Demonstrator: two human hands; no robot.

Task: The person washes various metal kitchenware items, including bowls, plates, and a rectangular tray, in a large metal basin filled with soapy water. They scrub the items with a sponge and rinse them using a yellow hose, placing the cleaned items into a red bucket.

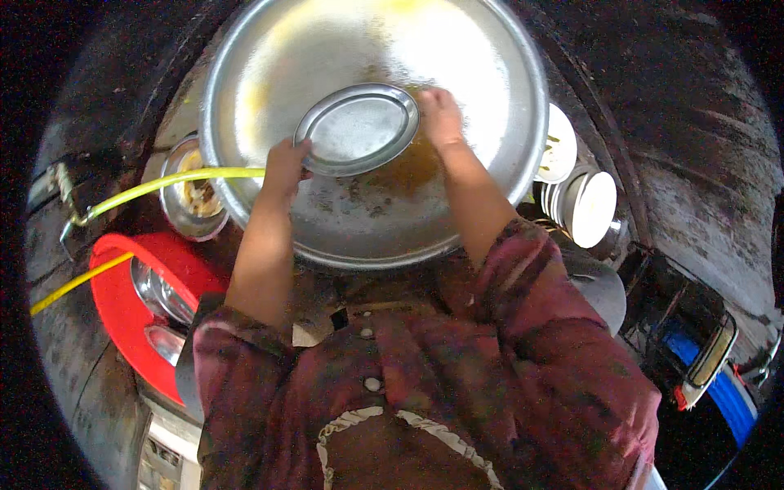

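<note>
A wide, shallow round metal basin (327,233) fills the upper middle, with brownish wet patches on its bottom. Over it, my left hand (287,166) grips the left end of an oval metal plate (355,131), thumb on the rim. A yellow-green hose (175,178) comes in from the left and reaches my left hand, where its end is hidden. Just beyond the plate's right end is my right hand (441,118), slightly blurred. Its fingers look curled inward; what they may hold is hidden.
On the left stand a metal bowl (196,227) with scraps and a red tub (114,318) with metal dishes in it. Stacked white plates (594,211) and another white plate (561,139) stand right of the basin. A dark rack (686,302) is at the far right.
</note>
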